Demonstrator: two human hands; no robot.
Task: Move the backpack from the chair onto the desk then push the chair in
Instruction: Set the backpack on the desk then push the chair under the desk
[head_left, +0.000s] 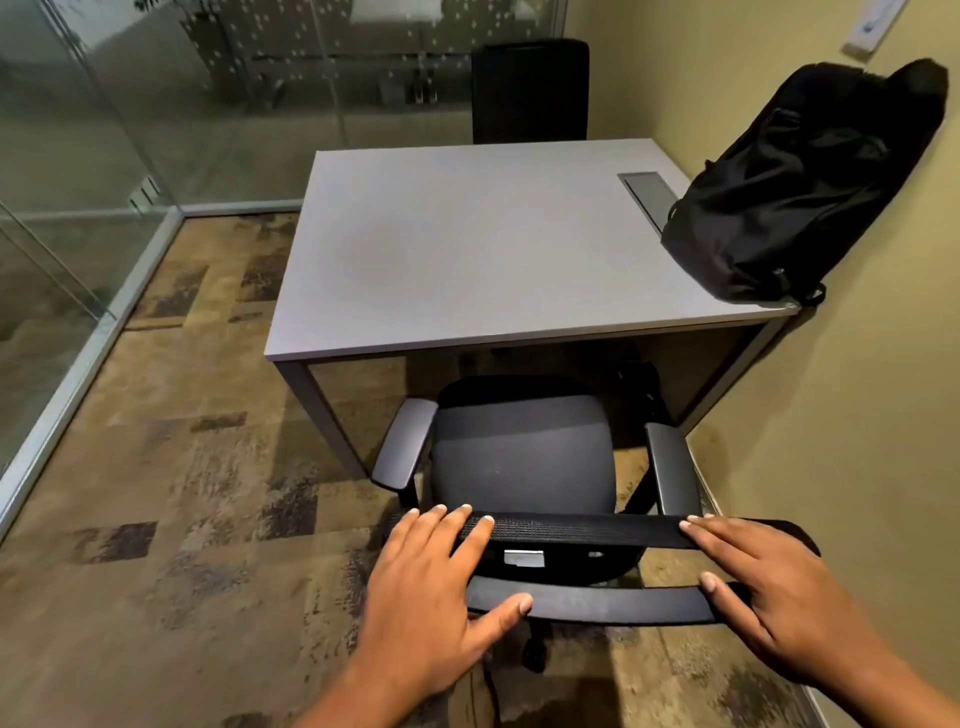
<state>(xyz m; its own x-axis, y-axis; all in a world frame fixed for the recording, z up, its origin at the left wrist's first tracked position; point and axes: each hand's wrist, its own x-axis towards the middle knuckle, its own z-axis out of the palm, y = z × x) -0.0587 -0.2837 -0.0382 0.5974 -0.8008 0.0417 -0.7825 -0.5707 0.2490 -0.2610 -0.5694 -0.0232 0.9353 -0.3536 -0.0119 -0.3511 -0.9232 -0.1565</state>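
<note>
The black backpack stands on the right edge of the grey desk, leaning against the wall. A black office chair with grey armrests faces the desk, its seat bare and its front partly under the desk's near edge. My left hand rests on the left end of the chair's backrest top, fingers over the mesh and thumb on the lower bar. My right hand grips the right end of the backrest the same way.
A second black chair stands at the desk's far side. A grey cable hatch is set in the desk beside the backpack. Glass partitions bound the left and back; a beige wall runs close on the right. Patterned carpet lies to the left.
</note>
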